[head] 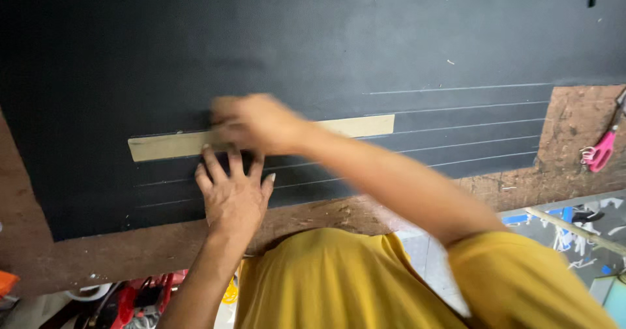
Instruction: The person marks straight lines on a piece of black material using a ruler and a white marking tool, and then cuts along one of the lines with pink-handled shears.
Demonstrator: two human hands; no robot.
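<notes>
Brown particleboard desk (130, 257) carries black sheet (326, 42); stiff, light, flat tan wooden ruler (166, 145): left hand (233, 195) open, pressing beside; right hand (255, 123) closed, blurred.

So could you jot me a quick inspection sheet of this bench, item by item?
Surface: brown board worktop, worn, partly covered.
Job's things: black sheet spread flat with pale parallel lines; tan wooden strip lying along them.
Clutter: pink-handled scissors at the right edge.
Grips: left hand pressed flat on the sheet; right hand blurred over the strip, grip unclear.
Cables: nothing seen.
Surroundings: yellow shirt; red items below; a wooden stick lower right.
</notes>
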